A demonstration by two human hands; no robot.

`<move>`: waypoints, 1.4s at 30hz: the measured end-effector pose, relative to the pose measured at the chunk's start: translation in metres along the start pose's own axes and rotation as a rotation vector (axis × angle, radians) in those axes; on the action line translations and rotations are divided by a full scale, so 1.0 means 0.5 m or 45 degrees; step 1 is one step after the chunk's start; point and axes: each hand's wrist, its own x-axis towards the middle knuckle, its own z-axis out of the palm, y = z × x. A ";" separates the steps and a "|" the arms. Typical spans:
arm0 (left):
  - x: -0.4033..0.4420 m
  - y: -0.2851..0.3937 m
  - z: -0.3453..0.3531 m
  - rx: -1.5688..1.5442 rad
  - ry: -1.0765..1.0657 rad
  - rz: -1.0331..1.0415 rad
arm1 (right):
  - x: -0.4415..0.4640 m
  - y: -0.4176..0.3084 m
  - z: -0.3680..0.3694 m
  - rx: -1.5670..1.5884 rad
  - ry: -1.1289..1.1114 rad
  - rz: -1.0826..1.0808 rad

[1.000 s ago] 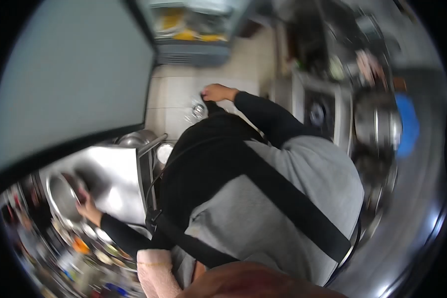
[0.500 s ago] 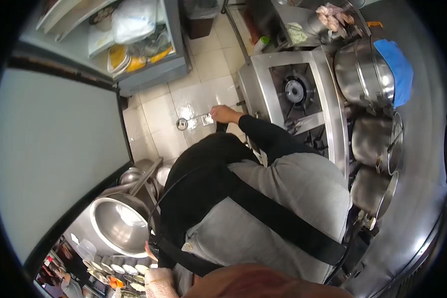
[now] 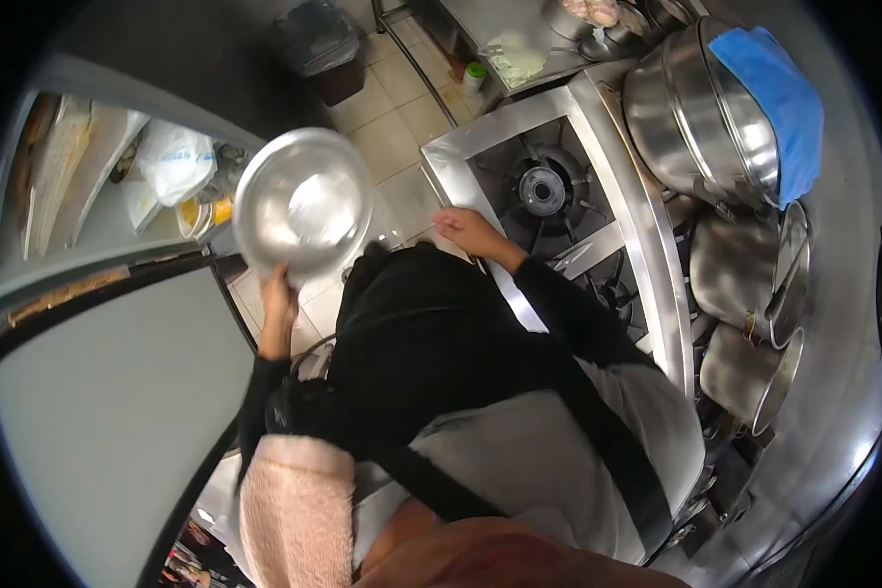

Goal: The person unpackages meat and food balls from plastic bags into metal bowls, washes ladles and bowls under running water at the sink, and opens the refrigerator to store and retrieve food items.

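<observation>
My left hand (image 3: pixel 278 309) grips the near rim of a wide, shiny metal bowl (image 3: pixel 348 171) and holds it up over the floor; the inside of the bowl faces me. My right hand (image 3: pixel 468 235) is closed at the stove's front edge. A thin, long-handled metal tool with a round end seems to run from its fingers toward the bowl, faint against the tiles and partly hidden by the bowl. Close to my right arm is the gas stove (image 3: pixel 508 145) with its burners.
Big steel pots (image 3: pixel 735 265) line the stove's back, one under a blue cloth (image 3: pixel 769 108). Ahead stand a bin (image 3: pixel 318 49) and a steel counter (image 3: pixel 480 20) bearing raw meat (image 3: pixel 593 10). A shelf unit with bags (image 3: pixel 176 162) is at left; a towel (image 3: pixel 299 510) hangs by my left shoulder.
My left hand has come up from the lower left with a metal bowl. My right hand has moved slightly right, and the view has turned. The tool's round end shows less now.
</observation>
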 end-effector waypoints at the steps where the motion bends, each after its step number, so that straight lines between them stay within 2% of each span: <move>1: 0.093 -0.008 0.049 0.060 -0.005 -0.165 | -0.019 0.003 -0.022 -0.089 0.108 -0.031; 2: 0.200 -0.022 0.091 0.157 -0.061 -0.265 | -0.041 0.006 -0.039 -0.176 0.215 -0.059; 4: 0.416 -0.065 0.202 0.196 -0.175 -0.429 | -0.098 -0.030 -0.072 -0.632 0.416 -0.127; 6: 0.552 -0.086 0.392 0.311 0.011 -0.357 | -0.151 -0.018 -0.068 -0.287 0.723 0.393; 8: 0.664 -0.107 0.534 0.360 -0.040 -0.404 | -0.216 0.059 -0.044 -0.373 0.971 0.418; 10: 0.749 -0.125 0.649 0.438 -0.170 -0.449 | -0.254 0.014 -0.002 -0.141 1.191 0.722; 12: 0.817 -0.152 0.731 0.559 -0.315 -0.485 | -0.274 -0.021 0.062 -0.081 1.369 0.822; 16: 0.912 -0.213 0.842 0.933 -0.703 -0.378 | -0.260 -0.066 0.202 0.242 1.440 0.984; 17: 0.924 -0.237 0.871 1.093 -0.964 -0.138 | -0.246 -0.075 0.226 0.194 1.385 1.081; 18: 0.938 -0.265 0.900 1.257 -1.267 0.295 | -0.224 -0.090 0.245 0.153 1.324 1.176; 19: 0.946 -0.296 0.937 1.295 -1.522 0.849 | -0.197 -0.120 0.247 0.262 1.284 1.231; 21: 0.938 -0.357 1.009 1.243 -1.625 1.275 | -0.175 -0.110 0.274 0.336 1.240 1.253; 22: 0.876 -0.377 1.050 1.579 -1.286 0.873 | -0.167 -0.101 0.281 0.366 1.218 1.254; 23: 0.850 -0.400 1.096 1.605 -1.181 0.700 | -0.154 -0.110 0.277 0.366 1.257 1.256; 25: 0.825 -0.438 1.156 1.464 -1.038 0.378 | -0.137 -0.121 0.263 0.345 1.333 1.253; 27: 0.825 -0.454 1.186 1.130 -0.940 0.023 | -0.131 -0.123 0.260 0.538 1.483 1.259; 28: 0.830 -0.456 1.189 0.914 -0.882 -0.158 | -0.134 -0.126 0.268 0.641 1.545 1.261; 30: 0.837 -0.446 1.173 0.483 -0.804 -0.447 | -0.152 -0.135 0.291 0.528 1.474 1.280; 32: 0.835 -0.415 1.126 0.153 -0.757 -0.619 | -0.166 -0.117 0.292 0.396 1.405 1.248; 34: 0.831 -0.366 1.029 -0.068 -0.773 -0.726 | -0.174 -0.094 0.285 0.239 1.450 1.135; 35: 0.817 -0.322 0.967 -0.081 -0.766 -0.763 | -0.180 -0.090 0.270 0.203 1.434 1.106; 36: 0.785 -0.261 0.886 0.143 -0.636 -0.809 | -0.186 -0.086 0.253 0.166 1.398 1.072; 37: 0.848 -0.289 0.754 0.115 -0.654 -0.993 | -0.188 -0.085 0.226 0.111 1.404 0.981; 38: 0.814 -0.266 0.648 0.440 -0.716 -0.753 | -0.186 -0.081 0.191 -0.033 1.354 0.840; 39: 0.769 -0.191 0.579 0.655 -0.645 -0.867 | -0.193 -0.058 0.163 -0.046 1.296 0.780; 41: 0.660 -0.106 0.411 0.859 -0.574 -0.757 | -0.181 -0.048 0.090 -0.016 1.175 0.617; 42: 0.581 -0.061 0.341 0.917 -0.466 -0.715 | -0.167 -0.041 0.054 -0.246 1.088 0.480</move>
